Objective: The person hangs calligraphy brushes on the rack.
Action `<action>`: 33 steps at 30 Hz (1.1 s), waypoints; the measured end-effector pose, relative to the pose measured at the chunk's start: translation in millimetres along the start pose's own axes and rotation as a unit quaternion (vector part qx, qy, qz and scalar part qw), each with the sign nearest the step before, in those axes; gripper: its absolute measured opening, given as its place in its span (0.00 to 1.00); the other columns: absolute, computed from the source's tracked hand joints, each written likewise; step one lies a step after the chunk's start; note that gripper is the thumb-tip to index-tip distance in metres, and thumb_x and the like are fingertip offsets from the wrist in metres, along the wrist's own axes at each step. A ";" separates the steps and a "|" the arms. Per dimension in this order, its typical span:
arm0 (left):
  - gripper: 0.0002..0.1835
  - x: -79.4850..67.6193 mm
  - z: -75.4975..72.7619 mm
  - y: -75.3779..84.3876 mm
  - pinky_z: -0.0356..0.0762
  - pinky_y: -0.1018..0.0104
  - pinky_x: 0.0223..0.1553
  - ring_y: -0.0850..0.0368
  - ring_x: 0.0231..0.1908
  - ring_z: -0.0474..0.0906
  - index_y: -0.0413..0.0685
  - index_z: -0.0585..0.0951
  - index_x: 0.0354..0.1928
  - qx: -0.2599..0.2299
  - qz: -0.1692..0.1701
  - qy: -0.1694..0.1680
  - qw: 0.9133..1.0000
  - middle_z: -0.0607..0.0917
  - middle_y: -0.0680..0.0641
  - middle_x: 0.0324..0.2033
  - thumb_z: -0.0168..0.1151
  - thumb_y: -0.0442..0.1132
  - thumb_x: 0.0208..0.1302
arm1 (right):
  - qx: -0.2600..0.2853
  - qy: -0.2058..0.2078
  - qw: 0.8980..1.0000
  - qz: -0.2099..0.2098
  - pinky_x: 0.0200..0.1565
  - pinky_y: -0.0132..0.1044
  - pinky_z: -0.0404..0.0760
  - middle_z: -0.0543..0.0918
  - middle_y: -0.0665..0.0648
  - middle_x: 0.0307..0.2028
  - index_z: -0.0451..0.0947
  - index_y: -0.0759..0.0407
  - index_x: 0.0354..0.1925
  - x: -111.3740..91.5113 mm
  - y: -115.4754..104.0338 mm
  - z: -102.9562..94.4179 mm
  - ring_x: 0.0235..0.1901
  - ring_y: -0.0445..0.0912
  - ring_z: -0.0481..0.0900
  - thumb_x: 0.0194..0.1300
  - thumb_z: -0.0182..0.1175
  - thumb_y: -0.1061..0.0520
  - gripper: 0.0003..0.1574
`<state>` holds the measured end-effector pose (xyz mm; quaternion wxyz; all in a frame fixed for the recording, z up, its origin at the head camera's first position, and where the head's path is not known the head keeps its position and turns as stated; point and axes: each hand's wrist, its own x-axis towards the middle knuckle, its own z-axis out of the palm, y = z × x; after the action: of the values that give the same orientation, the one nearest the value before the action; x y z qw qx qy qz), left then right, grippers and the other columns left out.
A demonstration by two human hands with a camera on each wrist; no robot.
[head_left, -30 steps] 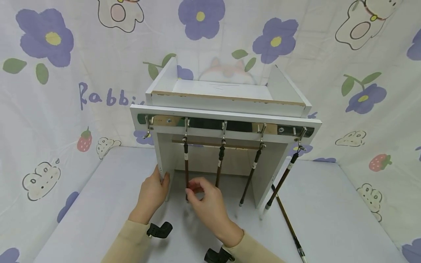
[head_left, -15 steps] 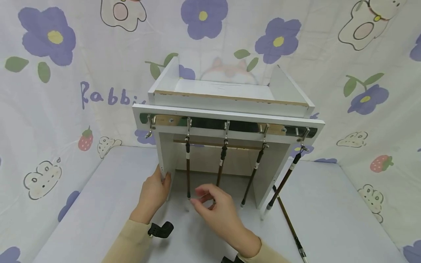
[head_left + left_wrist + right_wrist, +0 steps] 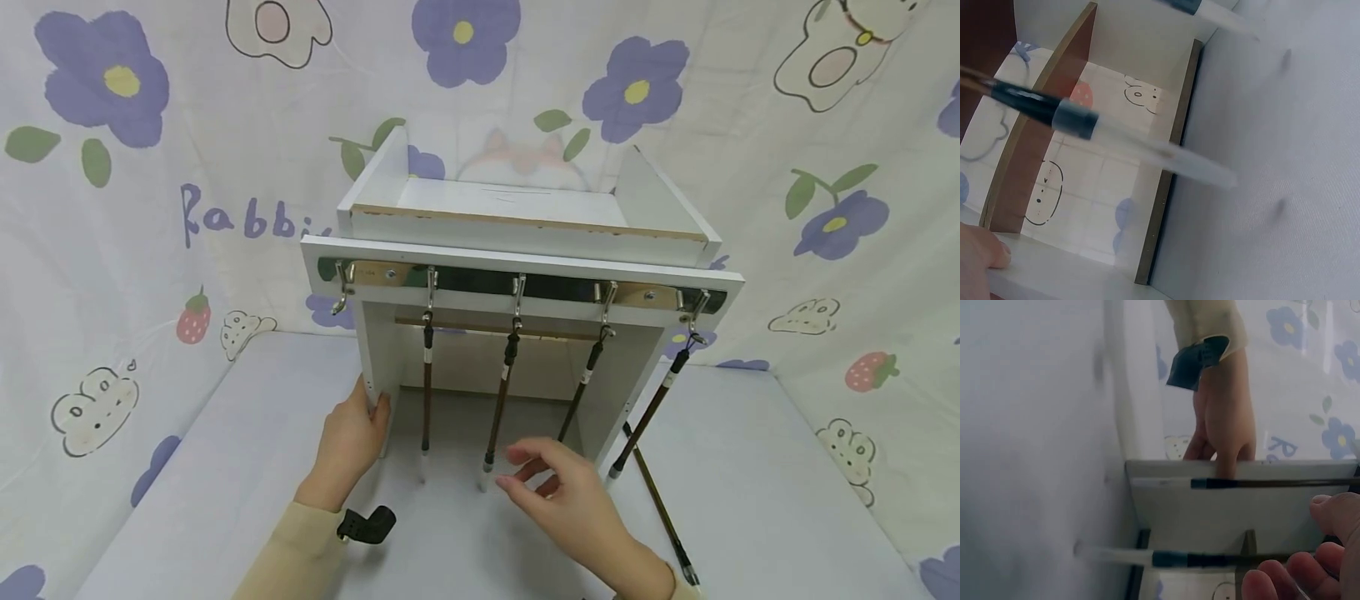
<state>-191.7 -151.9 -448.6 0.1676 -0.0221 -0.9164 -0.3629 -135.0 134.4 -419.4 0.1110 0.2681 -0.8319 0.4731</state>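
Note:
Several calligraphy brushes with dark handles and whitish tips hang by loops from a hook rail [image 3: 480,283] on a white wooden shelf unit [image 3: 525,260]. My left hand [image 3: 347,446] grips the unit's left side panel [image 3: 378,350], thumb on the inner side. Just right of the second hanging brush [image 3: 501,400], my right hand [image 3: 573,500] has its thumb and fingers bent loosely apart, holding nothing. It overlaps the lower end of the third brush [image 3: 585,375]. In the left wrist view, a brush [image 3: 1075,119] crosses close to the camera; the right wrist view shows two brushes beyond my fingers.
The leftmost hook [image 3: 341,287] is bare. At the far right hangs another brush [image 3: 652,408], and behind it one brush [image 3: 660,500] lies on the white tabletop [image 3: 787,483]. A patterned cloth [image 3: 225,150] forms the backdrop behind the unit.
My right hand has let go of the leftmost hanging brush's lower end and moved right, past the second brush. The left hand keeps its grip on the side panel. The hanging brushes have swung slightly.

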 end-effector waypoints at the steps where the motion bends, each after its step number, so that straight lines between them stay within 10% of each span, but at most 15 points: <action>1: 0.24 -0.1 -0.1 0.2 0.80 0.48 0.28 0.35 0.36 0.83 0.36 0.65 0.65 0.000 -0.001 -0.001 1.000 0.81 0.27 0.47 0.50 0.41 0.73 | -0.007 0.001 1.000 0.002 0.30 0.32 0.80 0.81 0.40 0.39 0.78 0.42 0.46 -1.5 1.8 -3.2 0.34 0.37 0.81 0.58 0.70 0.51 0.18; 33: 0.23 -0.6 -0.6 -0.5 0.80 0.46 0.31 0.35 0.37 0.83 0.35 0.65 0.63 0.006 -0.001 0.000 1.000 0.81 0.27 0.46 0.50 0.41 0.73 | -0.089 0.011 0.983 0.157 0.30 0.33 0.79 0.82 0.46 0.37 0.79 0.43 0.42 -58.2 67.4 -58.8 0.33 0.36 0.80 0.57 0.71 0.48 0.14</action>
<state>-191.1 -152.6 -448.8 0.1677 -0.0205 -0.9185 -0.3574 -127.8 231.6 -462.9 0.0680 0.1174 -0.9010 0.4121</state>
